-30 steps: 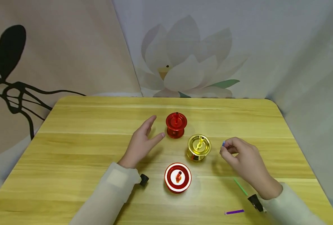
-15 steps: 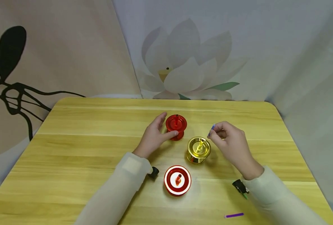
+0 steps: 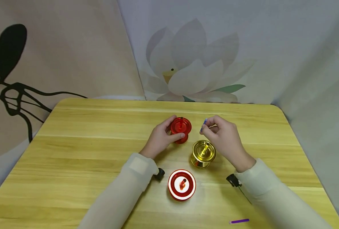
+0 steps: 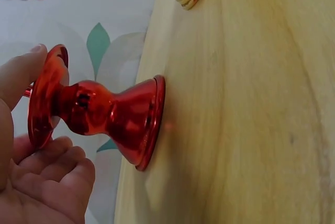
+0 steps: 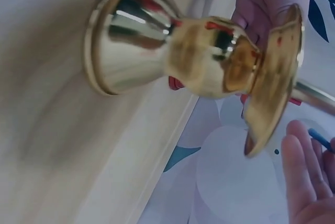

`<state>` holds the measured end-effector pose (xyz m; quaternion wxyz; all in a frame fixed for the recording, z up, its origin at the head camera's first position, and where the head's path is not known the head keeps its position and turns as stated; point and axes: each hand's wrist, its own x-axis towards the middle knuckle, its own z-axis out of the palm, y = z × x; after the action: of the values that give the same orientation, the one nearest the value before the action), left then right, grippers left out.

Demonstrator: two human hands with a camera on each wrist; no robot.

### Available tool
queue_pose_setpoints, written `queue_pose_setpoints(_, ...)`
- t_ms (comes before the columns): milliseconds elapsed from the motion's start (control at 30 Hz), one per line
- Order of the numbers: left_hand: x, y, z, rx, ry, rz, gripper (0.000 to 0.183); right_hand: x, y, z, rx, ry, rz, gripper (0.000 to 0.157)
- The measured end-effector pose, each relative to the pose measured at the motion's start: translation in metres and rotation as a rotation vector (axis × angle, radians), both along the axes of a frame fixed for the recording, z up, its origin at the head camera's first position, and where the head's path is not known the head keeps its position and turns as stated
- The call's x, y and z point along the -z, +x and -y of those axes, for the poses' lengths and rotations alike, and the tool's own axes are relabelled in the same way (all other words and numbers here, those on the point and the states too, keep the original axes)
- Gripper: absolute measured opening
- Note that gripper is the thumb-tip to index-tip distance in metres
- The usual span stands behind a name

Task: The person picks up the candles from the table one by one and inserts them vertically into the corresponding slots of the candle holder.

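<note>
My left hand (image 3: 160,137) holds the shiny red candle holder (image 3: 180,127) by its dish, thumb on the near side and fingers behind. In the left wrist view the red candle holder (image 4: 112,111) stands with its flared base on the table. Up and to the right, my right hand (image 3: 225,136) pinches a thin blue candle (image 3: 204,124) between thumb and fingertips, apart from the red holder's upright tube (image 3: 181,122). Below that hand stands a gold candle holder (image 3: 203,154); it fills much of the right wrist view, where the blue candle (image 5: 319,139) shows at the right edge.
Another red candle holder (image 3: 182,185), bright with reflected light, stands nearer the front. A purple candle (image 3: 239,221) lies at the front right. A thin green candle lies partly hidden under the right wrist camera (image 3: 233,180). Fabric (image 3: 203,51) hangs behind the table.
My left hand has moved right and taken hold of the far red candle holder. My right hand has carried the blue candle left and away from me, past the gold holder.
</note>
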<state>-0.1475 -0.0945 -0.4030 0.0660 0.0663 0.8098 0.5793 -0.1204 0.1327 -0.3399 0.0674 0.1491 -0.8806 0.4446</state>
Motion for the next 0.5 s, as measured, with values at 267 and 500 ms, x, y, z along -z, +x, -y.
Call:
queue_pose_setpoints(267,0.006,0.001,0.002,0.012,0.0,-0.03,0.081,-0.01,-0.015,0.019,-0.022,0.068,0.069,0.003)
queue_pose_setpoints(500,0.005,0.0,0.002,0.017,0.015,-0.052,0.08,-0.014,-0.026,0.03,-0.049,0.078,0.0,0.003)
